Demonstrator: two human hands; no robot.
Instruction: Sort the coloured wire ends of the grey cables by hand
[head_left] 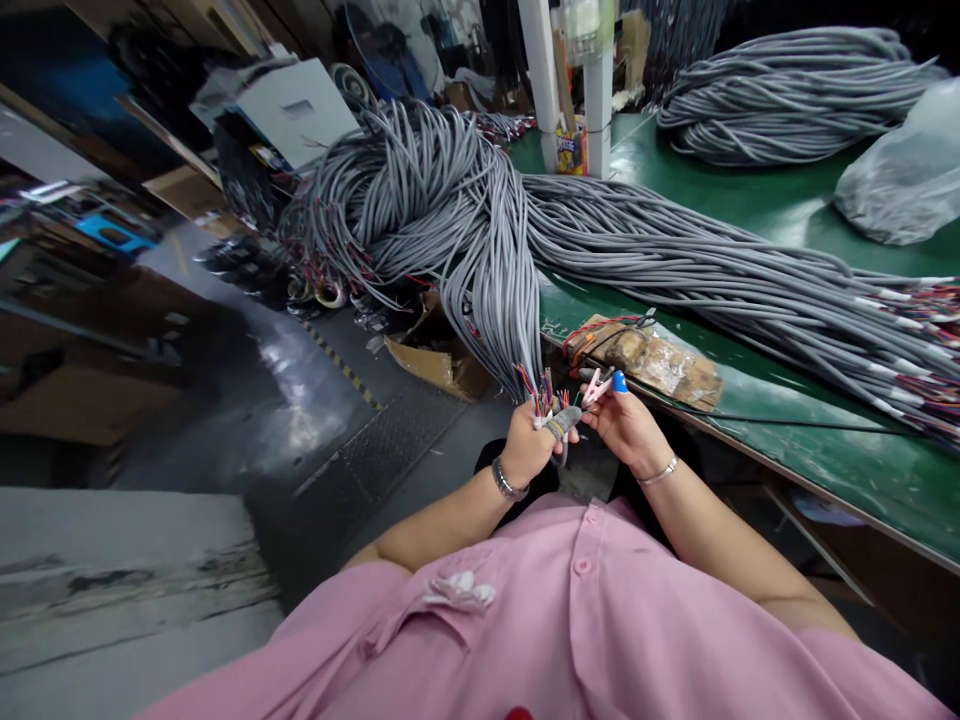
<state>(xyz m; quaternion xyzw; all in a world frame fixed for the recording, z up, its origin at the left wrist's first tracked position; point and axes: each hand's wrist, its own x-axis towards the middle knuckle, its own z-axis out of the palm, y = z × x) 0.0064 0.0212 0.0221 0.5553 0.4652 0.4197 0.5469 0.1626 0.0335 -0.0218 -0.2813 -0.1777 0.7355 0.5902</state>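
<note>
My left hand (529,440) is closed around the end of a grey cable (564,420), whose stripped coloured wires (544,390) stick up above my fist. My right hand (626,425) is closed just to the right, pinching a small pinkish tool or wire ends (598,387) at the cable tip; a blue cap (619,381) covers one fingertip. Both hands are held in front of my pink shirt, below the edge of the green table (787,440). A thick bundle of grey cables (495,280) hangs off the table down to my hands.
More grey cables (750,275) lie across the green table, with a coil (787,95) at the back right and a plastic bag (900,175). A worn cardboard pad (652,360) sits at the table edge. A cardboard box (439,360) and clutter stand on the floor at left.
</note>
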